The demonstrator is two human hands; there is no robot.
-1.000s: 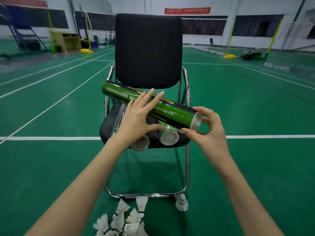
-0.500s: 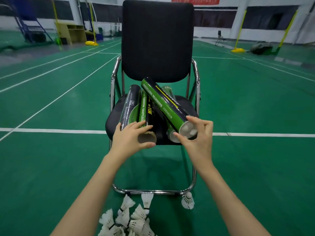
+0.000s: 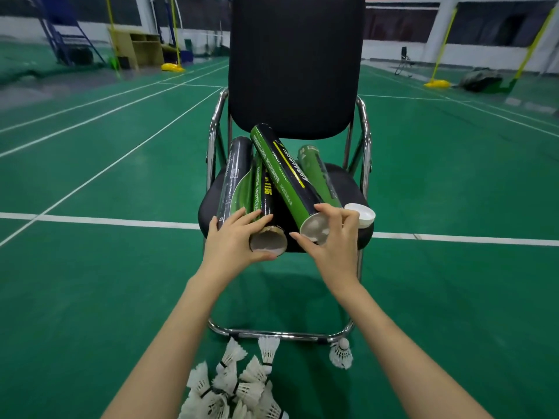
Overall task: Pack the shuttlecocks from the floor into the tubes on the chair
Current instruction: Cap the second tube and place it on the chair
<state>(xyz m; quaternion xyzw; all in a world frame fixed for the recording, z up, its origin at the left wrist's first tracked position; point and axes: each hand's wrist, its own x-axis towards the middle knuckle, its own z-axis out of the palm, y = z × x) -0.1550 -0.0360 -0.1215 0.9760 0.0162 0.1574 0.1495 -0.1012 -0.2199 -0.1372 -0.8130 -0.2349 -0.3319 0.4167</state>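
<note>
Several green-and-black shuttlecock tubes lie lengthwise on the black chair seat (image 3: 348, 182), open ends towards me. My left hand (image 3: 234, 237) wraps around the open end of a black tube (image 3: 266, 204) at the seat's front. My right hand (image 3: 331, 237) grips the open mouth of a green tube (image 3: 284, 173) that lies slanted on top of the others. A white tube cap (image 3: 361, 214) rests on the seat right beside my right hand. A pile of white shuttlecocks (image 3: 233, 388) lies on the floor under the chair's front, with one single shuttlecock (image 3: 340, 353) by the right leg.
The chair has a tall black backrest (image 3: 295, 62) and a chrome frame (image 3: 281, 335) on a green court floor with white lines (image 3: 99, 220). Yellow net posts (image 3: 437, 83), a wooden cabinet (image 3: 136, 49) and a dark bag (image 3: 481, 80) stand far behind.
The slanted green tube was held crosswise above the seat; it now rests lengthwise on the other tubes. My left hand moved off it to the black tube's open end. The cap has come into sight.
</note>
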